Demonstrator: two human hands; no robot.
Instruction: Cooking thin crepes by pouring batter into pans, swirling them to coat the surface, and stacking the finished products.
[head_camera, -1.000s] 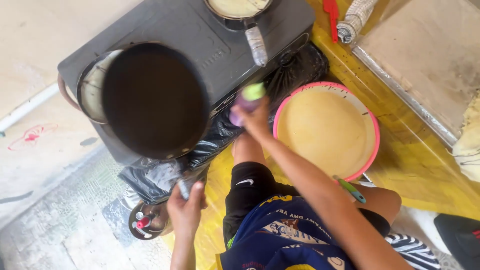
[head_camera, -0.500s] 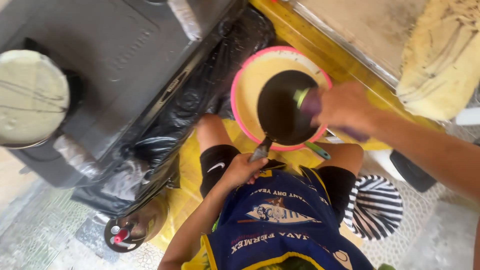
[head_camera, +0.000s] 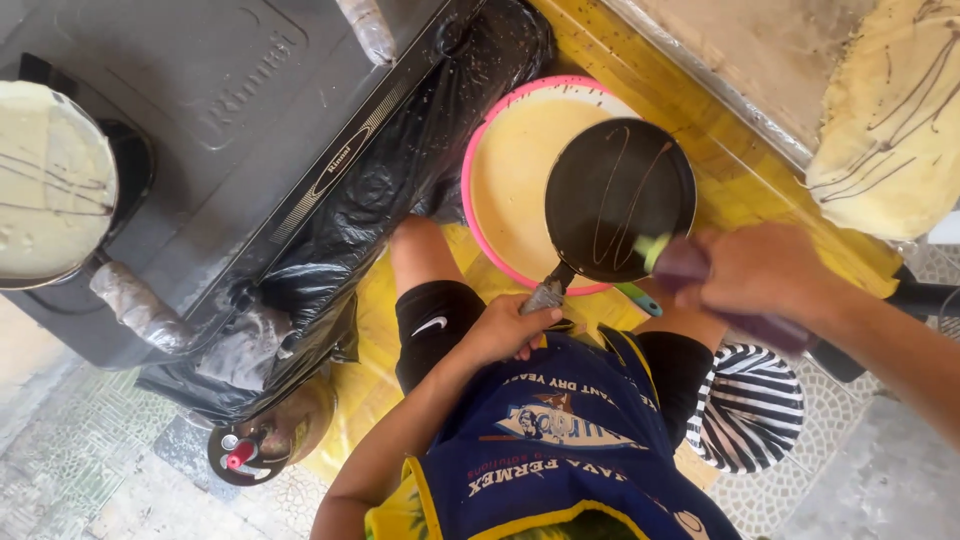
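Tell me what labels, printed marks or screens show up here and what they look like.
Stove badge: small dark oval with pale edging on the stove's front strip.
Raised lettering: grey on grey, on the stove top.
Apron print: pale lettering and a picture on blue cloth with yellow trim.
Shorts logo: small white mark on black.
No screens.

Brightness: bright, even daylight, with no dim corners.
Shadows: soft and short; a faint one lies under the black pan (head_camera: 620, 200) on the pink-rimmed bowl (head_camera: 520, 150).
Glare: pale sheen on the dark stove top (head_camera: 230, 110) and glints on the crumpled black plastic sheet (head_camera: 370, 200).
Blur: the right hand (head_camera: 765, 270) and its purple bottle (head_camera: 700, 280) are smeared by motion.
Sharpness: the left hand (head_camera: 505, 330) and blue apron (head_camera: 560, 440) are crisp.
Edges: wide-angle stretching toward the corners.
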